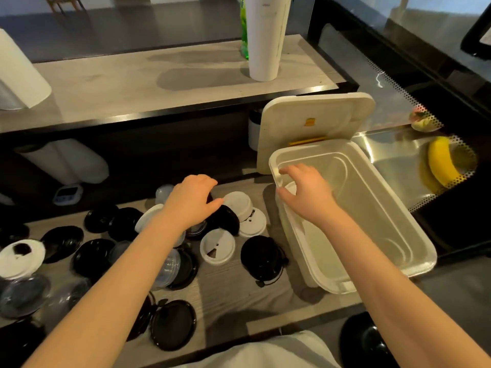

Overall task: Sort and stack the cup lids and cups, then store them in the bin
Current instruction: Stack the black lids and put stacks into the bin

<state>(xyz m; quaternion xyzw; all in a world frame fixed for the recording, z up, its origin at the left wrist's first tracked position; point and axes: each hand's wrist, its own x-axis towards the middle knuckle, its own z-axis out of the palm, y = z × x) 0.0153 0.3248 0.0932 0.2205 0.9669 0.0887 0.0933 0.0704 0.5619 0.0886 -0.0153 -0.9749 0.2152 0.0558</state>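
Many loose cup lids lie on the wooden counter: white ones [218, 246], black ones [263, 258] and clear ones [24, 296]. My left hand [191, 201] arches over the heap beside a domed white lid [239, 204] and a black lid [225, 219]; its palm hides whatever is under it. My right hand [308, 193] reaches over the left rim of the open white bin [425, 251], fingers curled round a white lid [291, 187]. The bin's inside looks empty where it shows.
The bin's own lid [313, 120] leans upright behind it. A paper roll [265, 38] and a green bottle [244, 27] stand on the upper shelf. A small timer [67, 193] sits at the back left, and a display case with a banana [441, 163] on the right.
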